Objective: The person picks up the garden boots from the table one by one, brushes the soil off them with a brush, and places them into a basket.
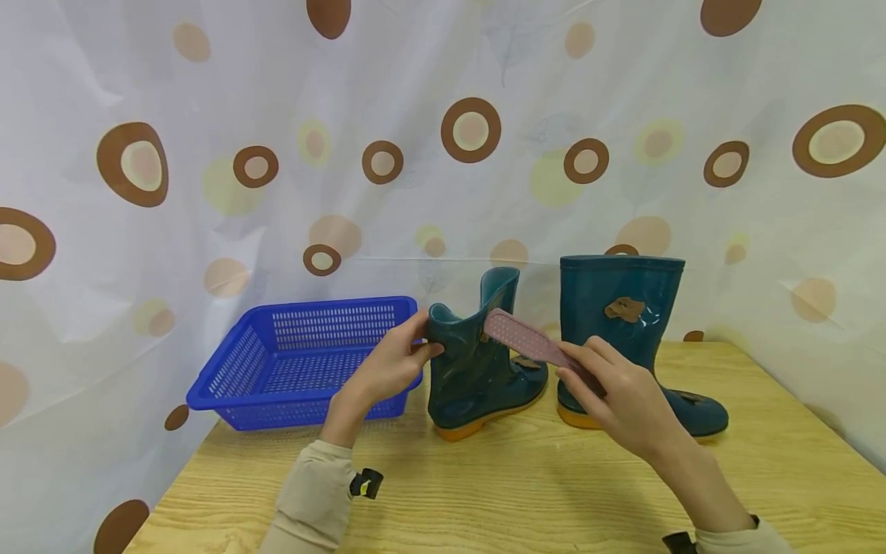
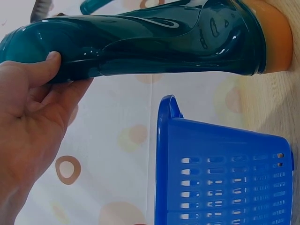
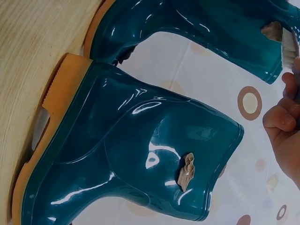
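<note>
Both curled, left hand (image 1: pixel 388 362) pinches the boot (image 1: pixel 472 377), right hand (image 1: pixel 621 396) grips the brush (image 1: pixel 521 338). Hard strokes could tip the boot toward nine o'clock.

Your left hand (image 2: pixel 37 105) pinches the green boot (image 2: pixel 150 47) near its rim.
Seen sideways from your left wrist, the glossy boot stretches across the top, its orange sole (image 2: pixel 276 40) at the right against the wood table (image 2: pixel 265 98). Your thumb (image 2: pixel 44 70) lies on the shaft while your fingers (image 2: pixel 70 96) reach behind its edge. A blue basket (image 2: pixel 225 140), its wall cut with rows of slots, stands below the boot in your view, with a gap between the two. At the top left corner you see part of a brush (image 2: pixel 41 9), blurred and cut off. Behind is a white backdrop (image 2: pixel 110 105) with pale spots and brown rings.
</note>
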`<move>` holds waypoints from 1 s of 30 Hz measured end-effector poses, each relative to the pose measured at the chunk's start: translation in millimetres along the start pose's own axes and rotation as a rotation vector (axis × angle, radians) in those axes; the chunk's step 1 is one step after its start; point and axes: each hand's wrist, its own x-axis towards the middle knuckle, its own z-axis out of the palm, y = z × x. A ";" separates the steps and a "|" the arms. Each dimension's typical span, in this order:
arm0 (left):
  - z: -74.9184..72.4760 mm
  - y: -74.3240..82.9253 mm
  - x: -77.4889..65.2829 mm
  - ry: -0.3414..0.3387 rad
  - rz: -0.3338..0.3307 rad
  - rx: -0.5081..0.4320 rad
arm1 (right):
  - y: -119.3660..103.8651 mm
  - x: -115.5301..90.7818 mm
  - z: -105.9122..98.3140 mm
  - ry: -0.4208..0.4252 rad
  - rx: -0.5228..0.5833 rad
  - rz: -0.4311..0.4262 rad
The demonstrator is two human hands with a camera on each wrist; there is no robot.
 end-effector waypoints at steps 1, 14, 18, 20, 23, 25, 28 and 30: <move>-0.1 0.0 0.1 0.000 0.004 0.000 | 0.1 0.0 0.2 0.005 0.002 -0.004; 0.5 -0.8 0.6 0.009 -0.003 -0.005 | 0.0 -0.6 -2.9 -0.005 -0.012 0.021; 0.4 -0.9 0.5 0.013 -0.011 -0.006 | 0.1 -0.5 -3.6 -0.012 -0.017 0.024; -0.1 -0.3 0.2 0.013 -0.013 -0.007 | 0.4 -0.7 -3.9 -0.015 -0.020 0.024; -0.7 0.2 -0.2 0.013 -0.008 -0.012 | 1.4 -1.1 -4.5 -0.018 -0.024 0.028; -1.1 0.4 -0.3 0.014 -0.009 -0.018 | 2.3 -1.1 -4.8 -0.019 -0.023 0.026; -1.3 -0.4 -0.2 0.015 -0.008 -0.023 | 3.6 -1.1 -6.2 -0.010 -0.012 0.016; -1.0 -1.2 0.4 0.015 -0.011 -0.024 | 4.4 -1.2 -7.5 0.007 0.006 0.005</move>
